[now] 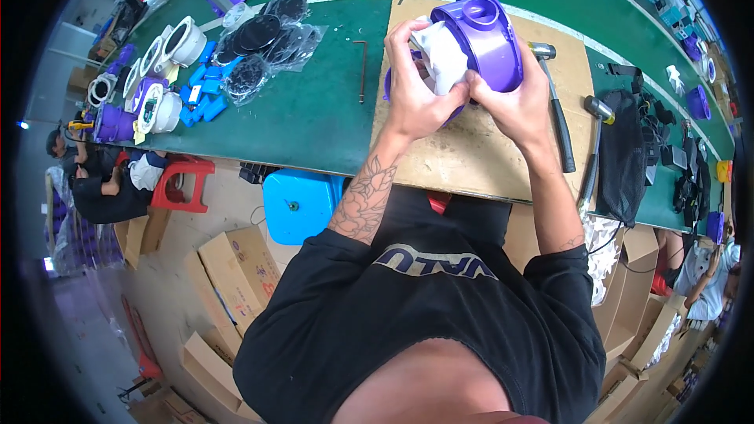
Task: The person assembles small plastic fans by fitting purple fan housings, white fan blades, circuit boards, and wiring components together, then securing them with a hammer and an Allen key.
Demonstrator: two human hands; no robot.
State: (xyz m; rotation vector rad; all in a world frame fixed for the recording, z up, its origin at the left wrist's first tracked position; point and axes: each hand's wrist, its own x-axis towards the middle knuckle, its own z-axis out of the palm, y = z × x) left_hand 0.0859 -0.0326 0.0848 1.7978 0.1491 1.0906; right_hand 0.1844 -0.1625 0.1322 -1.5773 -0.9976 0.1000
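Note:
Above the brown board (448,165), my right hand (517,106) grips a round purple plastic housing (491,43) by its lower side. The housing is tilted, and a short round spout shows at its top. My left hand (416,98) is closed on a white piece (441,55) pressed against the housing's left side; I cannot tell whether it is cloth or a soft bag. Both thumbs nearly meet at the lower edge of the white piece. More purple plastic shows behind my left fingers, mostly hidden. A hammer (556,110) lies on the board beside my right hand.
Left on the green bench are a hex key (360,71), bagged black discs (259,35), blue blocks (208,94) and white rings (184,41). Right lie a second hammer (597,126) and a black mesh bag (620,149). A blue stool (294,208) and cardboard boxes (232,267) stand below; people sit on both sides.

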